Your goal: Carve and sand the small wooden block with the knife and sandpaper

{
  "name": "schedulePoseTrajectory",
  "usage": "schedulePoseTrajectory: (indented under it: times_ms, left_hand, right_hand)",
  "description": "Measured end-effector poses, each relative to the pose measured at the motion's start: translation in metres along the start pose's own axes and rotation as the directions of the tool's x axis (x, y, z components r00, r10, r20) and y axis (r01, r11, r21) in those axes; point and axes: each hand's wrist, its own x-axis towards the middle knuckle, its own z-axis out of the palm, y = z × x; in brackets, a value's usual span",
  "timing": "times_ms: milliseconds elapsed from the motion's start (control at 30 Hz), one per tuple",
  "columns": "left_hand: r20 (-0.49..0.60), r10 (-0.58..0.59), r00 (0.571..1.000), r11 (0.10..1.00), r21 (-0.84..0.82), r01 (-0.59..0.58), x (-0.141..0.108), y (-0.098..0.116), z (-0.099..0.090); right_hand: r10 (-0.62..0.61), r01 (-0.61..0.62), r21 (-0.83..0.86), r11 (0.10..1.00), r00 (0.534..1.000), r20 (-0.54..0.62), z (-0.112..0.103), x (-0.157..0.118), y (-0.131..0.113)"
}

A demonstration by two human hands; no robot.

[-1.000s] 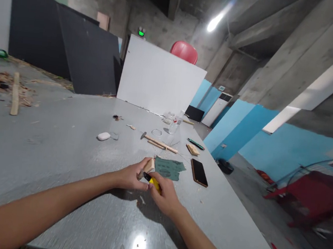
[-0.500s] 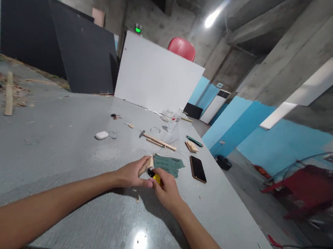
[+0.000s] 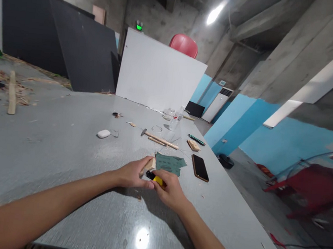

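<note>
My left hand (image 3: 134, 173) is closed round a small pale block of wood (image 3: 149, 164), held just above the grey table. In my right hand (image 3: 171, 189) is a yellow and black utility knife (image 3: 158, 180), its black end pointing at the wood. The blade is too small to make out. My left thumb reaches across to the right hand's fingers by the knife. Just beyond the hands lies a torn sheet of green sandpaper (image 3: 170, 164). A few wood crumbs lie on the table under the hands.
Right of the sandpaper lies a phone (image 3: 200, 167). Farther back are a hammer (image 3: 159, 138), a small wooden piece (image 3: 193, 145), a green pen-like tool (image 3: 196, 139) and a clear bottle (image 3: 175, 119). A white case (image 3: 103, 133) sits to the left. Wood shavings (image 3: 23, 95) are heaped far left.
The wood block has turned slightly, showing more of its pale face. The knife's black end has tipped a little to the left. Both hands keep their grip; the view has shifted slightly.
</note>
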Motion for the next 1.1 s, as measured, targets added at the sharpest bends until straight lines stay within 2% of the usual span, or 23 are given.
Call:
schedulePoseTrajectory:
  times_ms: [167, 267, 533, 633, 967, 1100]
  left_hand:
    - [0.017, 0.009, 1.000, 0.996, 0.092, -0.010, -0.002, 0.005, -0.002]
    - [-0.013, -0.036, 0.999, 0.979, 0.202, 0.038, -0.001, 0.004, 0.000]
    - [-0.128, -0.168, 0.977, 0.898, 0.390, 0.205, 0.006, 0.004, 0.003]
    - [-0.170, -0.190, 0.967, 0.856, 0.454, 0.248, 0.005, 0.004, 0.004]
    - [-0.227, -0.230, 0.946, 0.805, 0.502, 0.316, 0.005, 0.005, 0.007]
    - [-0.210, -0.237, 0.948, 0.827, 0.468, 0.311, 0.005, 0.003, 0.003]
  right_hand:
    - [-0.002, 0.002, -0.011, 1.000, 1.000, 0.014, -0.002, 0.000, -0.002]
    - [0.018, -0.019, -0.039, 0.999, 1.000, -0.026, -0.002, 0.000, -0.001]
    - [0.196, -0.214, -0.089, 0.973, 0.965, -0.172, 0.012, 0.000, 0.002]
    - [0.221, -0.250, -0.116, 0.961, 0.951, -0.215, 0.017, -0.001, 0.005]
    - [0.313, -0.356, -0.125, 0.926, 0.910, -0.270, 0.022, 0.004, 0.004]
    - [0.267, -0.290, -0.060, 0.955, 0.932, -0.246, 0.023, 0.006, 0.010]
